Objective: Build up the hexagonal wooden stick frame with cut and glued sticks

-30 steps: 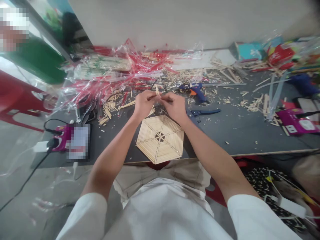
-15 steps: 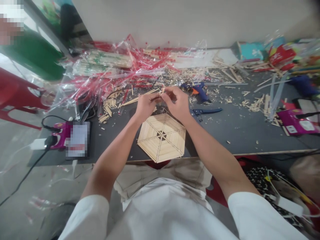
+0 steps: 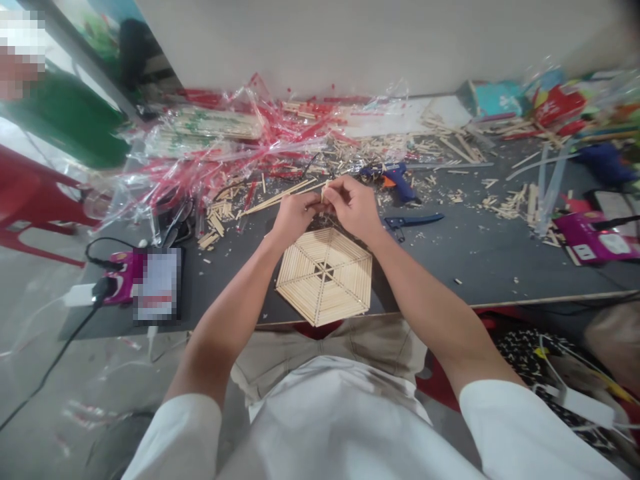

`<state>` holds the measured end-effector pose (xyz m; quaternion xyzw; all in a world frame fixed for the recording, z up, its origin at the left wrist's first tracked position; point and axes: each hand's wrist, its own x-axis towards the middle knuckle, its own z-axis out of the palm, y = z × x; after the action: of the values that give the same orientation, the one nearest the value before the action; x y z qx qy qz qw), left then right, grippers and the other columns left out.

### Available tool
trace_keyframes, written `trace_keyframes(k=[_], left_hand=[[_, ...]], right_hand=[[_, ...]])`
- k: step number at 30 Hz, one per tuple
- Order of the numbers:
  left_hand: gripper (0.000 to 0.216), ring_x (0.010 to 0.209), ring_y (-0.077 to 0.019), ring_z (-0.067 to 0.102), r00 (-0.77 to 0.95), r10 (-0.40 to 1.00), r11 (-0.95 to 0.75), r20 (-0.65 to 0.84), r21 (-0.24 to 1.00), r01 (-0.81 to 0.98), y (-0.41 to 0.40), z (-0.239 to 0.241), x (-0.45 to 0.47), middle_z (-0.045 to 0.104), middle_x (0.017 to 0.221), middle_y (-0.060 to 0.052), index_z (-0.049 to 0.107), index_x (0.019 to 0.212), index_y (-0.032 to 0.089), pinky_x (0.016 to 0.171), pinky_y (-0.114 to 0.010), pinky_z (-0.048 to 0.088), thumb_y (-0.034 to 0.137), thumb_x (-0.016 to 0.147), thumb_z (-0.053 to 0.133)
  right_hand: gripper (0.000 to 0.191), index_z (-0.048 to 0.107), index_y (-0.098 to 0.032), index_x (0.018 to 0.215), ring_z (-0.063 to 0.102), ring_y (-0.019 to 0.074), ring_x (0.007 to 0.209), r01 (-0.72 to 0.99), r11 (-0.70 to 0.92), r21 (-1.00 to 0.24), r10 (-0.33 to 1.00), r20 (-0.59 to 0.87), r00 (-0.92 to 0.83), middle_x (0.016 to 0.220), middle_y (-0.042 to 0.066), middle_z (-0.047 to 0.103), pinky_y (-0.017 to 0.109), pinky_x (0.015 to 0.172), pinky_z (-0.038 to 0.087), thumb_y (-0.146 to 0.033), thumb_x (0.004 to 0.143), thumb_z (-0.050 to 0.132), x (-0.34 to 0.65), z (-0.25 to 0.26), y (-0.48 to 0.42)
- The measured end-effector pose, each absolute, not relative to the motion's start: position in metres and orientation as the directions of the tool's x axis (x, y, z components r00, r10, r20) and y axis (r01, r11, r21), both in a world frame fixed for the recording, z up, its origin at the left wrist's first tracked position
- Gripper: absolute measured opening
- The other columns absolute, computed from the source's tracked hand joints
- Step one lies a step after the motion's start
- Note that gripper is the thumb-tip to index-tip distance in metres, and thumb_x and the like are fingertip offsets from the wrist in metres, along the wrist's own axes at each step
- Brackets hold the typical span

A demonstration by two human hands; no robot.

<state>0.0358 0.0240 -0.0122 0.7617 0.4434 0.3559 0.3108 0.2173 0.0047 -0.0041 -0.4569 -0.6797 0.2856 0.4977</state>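
Observation:
My left hand [image 3: 294, 215] and my right hand [image 3: 354, 208] meet above the far edge of a hexagonal panel made of wooden sticks. Between their fingertips is a small bundle of short wooden stick pieces [image 3: 326, 189], mostly covered by the fingers. Both hands are closed in a pinch around it. The hexagonal stick panel [image 3: 325, 293] lies flat near the table's front edge, below my wrists, with a small dark opening at its centre. To the right of my right hand lie a blue glue gun [image 3: 398, 180] and a dark blue cutter tool [image 3: 415, 220].
Plastic wrappers [image 3: 225, 150] and packed sticks pile up at the back left. Loose stick scraps [image 3: 505, 207] litter the dark table [image 3: 480, 260]. A phone [image 3: 159, 283] and purple power strip [image 3: 119, 277] sit left; another purple power strip [image 3: 593, 240] sits right. A red stool [image 3: 35, 193] stands left.
My right hand has lowered slightly and its fingers have closed more around the small stick pieces. My left fingertips have shifted too. The panel stays in place on the table; the camera view has shifted a little.

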Motion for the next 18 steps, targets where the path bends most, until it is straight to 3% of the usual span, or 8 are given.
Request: trace_keyframes(k=[4, 12, 15, 18], left_hand=[[0.024, 0.08, -0.016, 0.075, 0.364, 0.892, -0.425, 0.268, 0.774, 0.47, 0.0248, -0.0113, 0.0345, 0.084, 0.086, -0.002, 0.079, 0.084, 0.02, 0.084, -0.032, 0.061, 0.013, 0.088, 0.056], [0.031, 0.088, -0.0179, 0.08, 0.395, 0.874, -0.453, 0.284, 0.77, 0.449, 0.0243, -0.0097, 0.0331, 0.087, 0.093, -0.003, 0.083, 0.091, 0.02, 0.086, -0.032, 0.059, 0.008, 0.086, 0.056], [0.031, 0.087, -0.0175, 0.079, 0.396, 0.874, -0.451, 0.282, 0.778, 0.439, 0.0216, -0.0072, 0.0335, 0.086, 0.092, -0.003, 0.083, 0.089, 0.02, 0.086, -0.031, 0.059, 0.006, 0.085, 0.056], [0.021, 0.084, -0.0172, 0.076, 0.377, 0.876, -0.452, 0.301, 0.786, 0.423, 0.0174, -0.0026, 0.0358, 0.084, 0.089, -0.003, 0.081, 0.089, 0.019, 0.084, -0.032, 0.057, 0.014, 0.092, 0.061]], right_hand=[[0.048, 0.064, -0.027, 0.093, 0.063, 0.0179, 0.068, 0.291, 0.41, -0.864, 0.912, 0.397, -0.108, 0.079, 0.001, 0.07, 0.037, 0.068, 0.055, -0.075, 0.097, 0.06, 0.2188, -0.0073, 0.0074], [0.018, 0.072, -0.026, 0.083, 0.064, 0.0189, 0.072, 0.352, 0.424, -0.835, 0.904, 0.414, -0.107, 0.08, 0.001, 0.074, 0.037, 0.071, 0.052, -0.042, 0.09, 0.073, 0.2201, -0.0031, 0.0082], [0.015, 0.07, -0.026, 0.081, 0.063, 0.019, 0.073, 0.372, 0.418, -0.829, 0.905, 0.416, -0.092, 0.08, 0.001, 0.074, 0.038, 0.073, 0.052, -0.037, 0.09, 0.073, 0.2189, -0.0015, 0.0079], [0.019, 0.069, -0.025, 0.081, 0.063, 0.0187, 0.072, 0.313, 0.382, -0.87, 0.922, 0.382, -0.062, 0.079, 0.001, 0.073, 0.038, 0.072, 0.053, -0.041, 0.089, 0.075, 0.2196, -0.0011, 0.0086]])
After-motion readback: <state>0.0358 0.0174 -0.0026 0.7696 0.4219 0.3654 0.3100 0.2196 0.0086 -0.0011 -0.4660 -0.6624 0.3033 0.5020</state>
